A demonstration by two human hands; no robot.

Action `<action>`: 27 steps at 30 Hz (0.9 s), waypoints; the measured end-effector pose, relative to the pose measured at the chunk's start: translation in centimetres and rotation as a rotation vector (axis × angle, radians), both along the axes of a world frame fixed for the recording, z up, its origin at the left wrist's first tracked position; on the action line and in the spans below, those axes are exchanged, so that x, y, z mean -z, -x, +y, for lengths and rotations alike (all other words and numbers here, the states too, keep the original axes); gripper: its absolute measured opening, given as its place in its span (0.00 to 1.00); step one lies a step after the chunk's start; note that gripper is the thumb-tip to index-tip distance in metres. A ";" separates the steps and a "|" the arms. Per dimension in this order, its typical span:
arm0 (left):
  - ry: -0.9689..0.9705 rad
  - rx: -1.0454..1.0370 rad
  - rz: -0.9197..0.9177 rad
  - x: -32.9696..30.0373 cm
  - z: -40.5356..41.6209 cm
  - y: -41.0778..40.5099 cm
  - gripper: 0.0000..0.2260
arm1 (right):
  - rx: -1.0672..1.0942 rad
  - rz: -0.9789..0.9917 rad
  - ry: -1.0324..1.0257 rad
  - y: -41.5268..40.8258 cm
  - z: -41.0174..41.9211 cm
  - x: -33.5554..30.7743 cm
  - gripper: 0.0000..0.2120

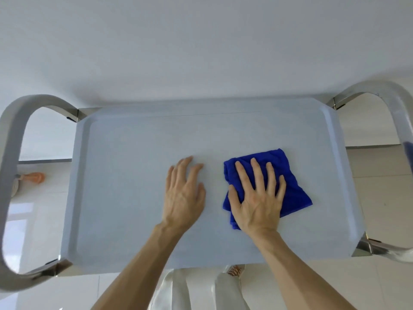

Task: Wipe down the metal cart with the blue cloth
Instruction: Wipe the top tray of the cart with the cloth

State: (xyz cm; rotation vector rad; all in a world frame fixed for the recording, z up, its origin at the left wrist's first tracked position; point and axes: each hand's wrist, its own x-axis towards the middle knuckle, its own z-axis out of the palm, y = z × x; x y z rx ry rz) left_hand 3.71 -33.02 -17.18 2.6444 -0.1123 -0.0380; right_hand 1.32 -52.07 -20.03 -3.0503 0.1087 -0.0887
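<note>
The blue cloth, folded up, is kept flat on the metal cart top, roughly at 3 o'clock from center. It's pinned under the right hand, fingers spread wide, nothing pinched. The left hand is laid flat and bare at the cloth's 9 o'clock, fingers loosely together.

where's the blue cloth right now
In the head view, the blue cloth lies flat on the cart's tray top, right of centre, pressed under the right hand; the left hand rests beside it.
</note>
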 end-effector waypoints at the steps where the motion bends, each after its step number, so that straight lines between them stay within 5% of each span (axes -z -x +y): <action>1: -0.031 -0.004 0.014 0.2 -1.7 -0.6 0.21 | -0.009 -0.006 -0.009 0.0 -0.1 0.0 0.27; 7: -0.277 -0.026 0.013 2.4 -3.8 -0.9 0.23 | -0.076 -0.059 -0.063 -1.2 -1.7 0.6 0.26; 15: -0.261 -0.042 -0.037 3.2 -4.2 -1.0 0.23 | 0.036 -0.100 -0.022 -11.2 -6.2 0.6 0.25; 22: -0.257 -0.027 -0.046 3.4 -4.0 -1.2 0.23 | 0.158 -0.103 -0.061 -18.1 -2.2 0.2 0.26; 27: -0.256 -0.029 -0.052 3.3 -4.1 -1.4 0.23 | -0.262 -0.114 -0.065 -14.2 0.5 0.6 0.25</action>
